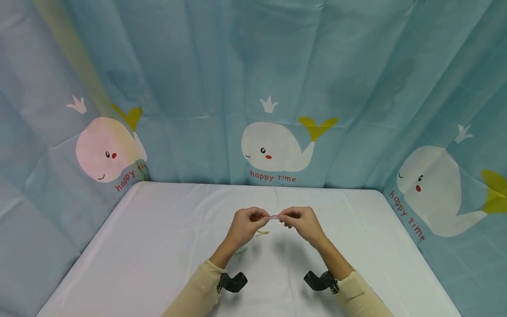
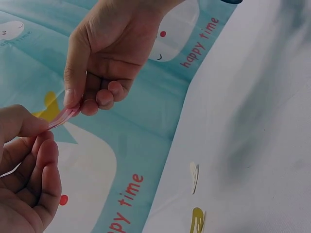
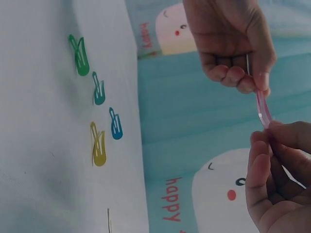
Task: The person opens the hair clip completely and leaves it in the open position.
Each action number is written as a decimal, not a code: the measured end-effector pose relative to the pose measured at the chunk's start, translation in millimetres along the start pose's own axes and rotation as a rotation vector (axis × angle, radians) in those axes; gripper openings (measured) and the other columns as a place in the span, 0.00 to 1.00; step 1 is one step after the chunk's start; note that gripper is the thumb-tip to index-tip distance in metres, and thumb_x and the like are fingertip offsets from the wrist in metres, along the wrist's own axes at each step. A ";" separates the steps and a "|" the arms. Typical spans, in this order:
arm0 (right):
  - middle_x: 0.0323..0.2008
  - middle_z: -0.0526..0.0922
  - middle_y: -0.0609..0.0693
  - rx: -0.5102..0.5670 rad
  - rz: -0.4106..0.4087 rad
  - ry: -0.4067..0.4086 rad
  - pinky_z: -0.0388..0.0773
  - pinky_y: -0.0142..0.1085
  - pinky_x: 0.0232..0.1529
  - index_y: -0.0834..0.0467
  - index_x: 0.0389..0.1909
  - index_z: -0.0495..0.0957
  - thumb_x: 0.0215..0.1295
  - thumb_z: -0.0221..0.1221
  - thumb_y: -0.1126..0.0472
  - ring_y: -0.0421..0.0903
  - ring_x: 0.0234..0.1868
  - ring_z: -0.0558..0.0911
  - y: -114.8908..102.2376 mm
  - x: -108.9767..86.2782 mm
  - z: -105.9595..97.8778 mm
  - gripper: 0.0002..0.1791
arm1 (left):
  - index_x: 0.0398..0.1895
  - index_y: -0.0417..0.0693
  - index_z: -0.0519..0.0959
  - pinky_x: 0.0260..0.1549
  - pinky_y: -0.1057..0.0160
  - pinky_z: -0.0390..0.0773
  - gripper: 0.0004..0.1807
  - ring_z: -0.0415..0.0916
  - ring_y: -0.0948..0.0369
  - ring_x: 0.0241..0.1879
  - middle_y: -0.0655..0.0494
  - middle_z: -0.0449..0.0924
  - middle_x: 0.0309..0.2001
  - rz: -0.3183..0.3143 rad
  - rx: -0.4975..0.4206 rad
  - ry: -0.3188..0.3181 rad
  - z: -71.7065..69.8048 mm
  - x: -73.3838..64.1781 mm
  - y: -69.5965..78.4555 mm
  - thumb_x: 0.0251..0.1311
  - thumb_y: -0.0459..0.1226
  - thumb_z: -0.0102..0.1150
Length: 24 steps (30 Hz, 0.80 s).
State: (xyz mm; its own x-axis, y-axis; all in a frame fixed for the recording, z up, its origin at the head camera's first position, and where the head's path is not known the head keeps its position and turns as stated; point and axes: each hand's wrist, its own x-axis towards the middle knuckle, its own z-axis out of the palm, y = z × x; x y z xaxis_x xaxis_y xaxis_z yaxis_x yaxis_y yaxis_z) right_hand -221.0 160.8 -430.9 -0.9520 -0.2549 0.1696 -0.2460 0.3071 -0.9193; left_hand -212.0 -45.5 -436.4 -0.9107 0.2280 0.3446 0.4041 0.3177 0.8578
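Observation:
A pink snap hair clip is held in the air over the table, stretched between both hands. My left hand pinches one end between thumb and forefinger. The other end is pinched the same way by my right hand. In the right wrist view the pink clip looks slightly bowed, and the fingertips hide both its ends. Below on the table lie a green clip, a teal clip, a blue clip and a yellow clip. A white clip lies near the yellow one.
A white-covered table stands under the hands. Blue curtains printed with whales hang behind it and along both sides. Each wrist carries a black camera mount over a beige sleeve.

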 end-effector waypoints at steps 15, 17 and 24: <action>0.31 0.86 0.61 0.031 0.011 -0.028 0.78 0.33 0.33 0.66 0.36 0.85 0.64 0.63 0.61 0.42 0.28 0.79 -2.5 -0.7 -1.3 0.10 | 0.34 0.43 0.85 0.30 0.70 0.77 0.05 0.78 0.66 0.28 0.49 0.86 0.32 -0.049 -0.040 -0.032 -1.6 -0.2 -1.5 0.61 0.36 0.63; 0.31 0.85 0.61 0.041 0.014 -0.044 0.78 0.32 0.33 0.67 0.37 0.84 0.64 0.62 0.61 0.41 0.28 0.79 -2.9 -0.9 -1.6 0.10 | 0.34 0.43 0.85 0.31 0.70 0.77 0.05 0.78 0.65 0.29 0.49 0.86 0.32 -0.054 -0.045 -0.036 -2.0 -0.5 -0.8 0.61 0.36 0.63; 0.33 0.84 0.65 0.051 0.025 -0.078 0.78 0.31 0.35 0.69 0.39 0.82 0.66 0.60 0.63 0.40 0.30 0.78 -3.0 -0.9 -1.0 0.11 | 0.34 0.43 0.85 0.32 0.70 0.78 0.05 0.79 0.63 0.30 0.49 0.86 0.33 -0.069 -0.060 -0.046 -3.0 -1.0 0.4 0.61 0.36 0.63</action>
State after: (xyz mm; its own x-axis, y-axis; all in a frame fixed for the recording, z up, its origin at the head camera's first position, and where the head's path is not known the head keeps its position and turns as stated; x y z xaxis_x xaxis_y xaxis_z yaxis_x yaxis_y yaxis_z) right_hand -219.6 161.0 -427.9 -0.9401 -0.3192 0.1201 -0.2109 0.2673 -0.9402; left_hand -211.2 -48.4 -435.3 -0.9307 0.2497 0.2673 0.3334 0.2786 0.9007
